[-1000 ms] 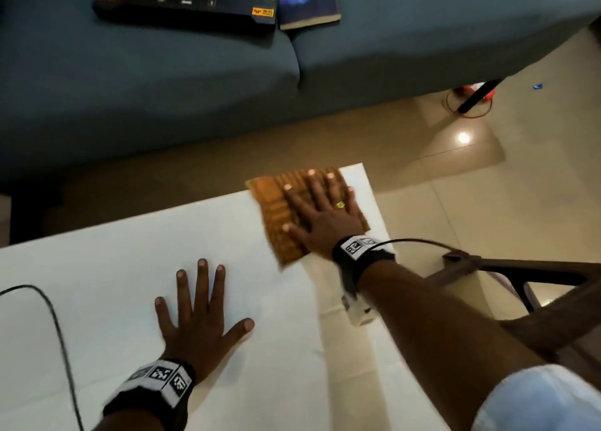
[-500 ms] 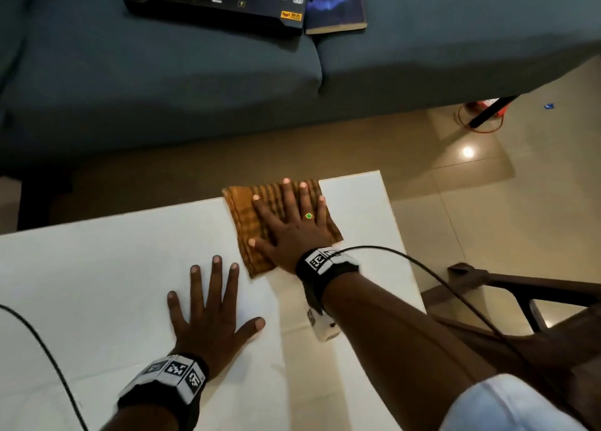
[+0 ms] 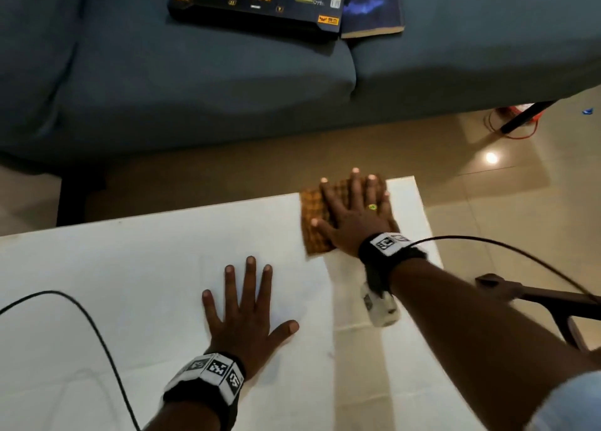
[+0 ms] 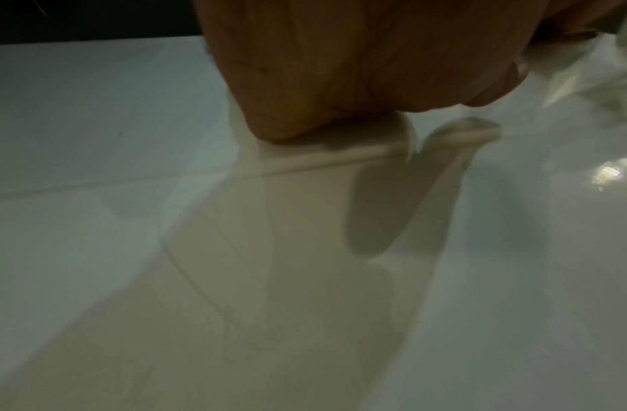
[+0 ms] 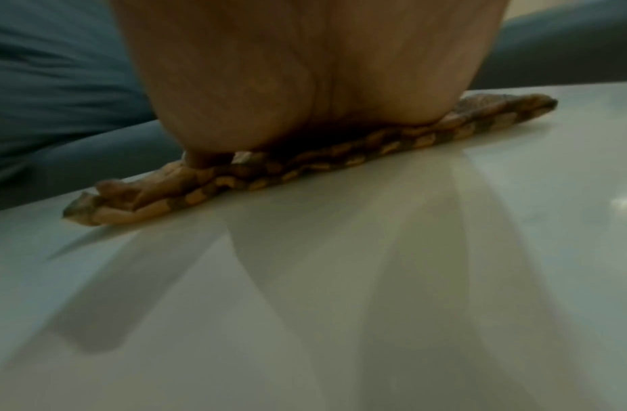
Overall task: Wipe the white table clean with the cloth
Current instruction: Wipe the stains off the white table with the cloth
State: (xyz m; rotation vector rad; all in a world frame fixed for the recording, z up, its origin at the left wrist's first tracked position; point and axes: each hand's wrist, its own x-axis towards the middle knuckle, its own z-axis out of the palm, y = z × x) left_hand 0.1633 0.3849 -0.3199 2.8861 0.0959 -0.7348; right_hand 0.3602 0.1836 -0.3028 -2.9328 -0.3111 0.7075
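Observation:
A folded orange-brown checked cloth (image 3: 313, 226) lies near the far right corner of the white table (image 3: 130, 268). My right hand (image 3: 353, 211) presses flat on it with spread, straight fingers, and the fingertips reach the table's far edge. My left hand (image 3: 244, 313) rests flat on the table's middle with its fingers spread, holding nothing. In the right wrist view my palm (image 5: 305, 69) bears down on the cloth (image 5: 340, 161), whose corners stick out on both sides. In the left wrist view only the heel of my left hand (image 4: 340, 69) shows on the table (image 4: 129, 250).
A dark blue sofa (image 3: 195, 89) stands beyond the table with a black box (image 3: 260, 1) and a book (image 3: 374, 8) on it. A black cable (image 3: 97, 333) crosses the table's left part. A dark wooden chair (image 3: 536, 297) stands to the right on the tiled floor.
My right hand slid the cloth left from the far right corner, then back to the right along the far edge. My left hand stayed flat in place.

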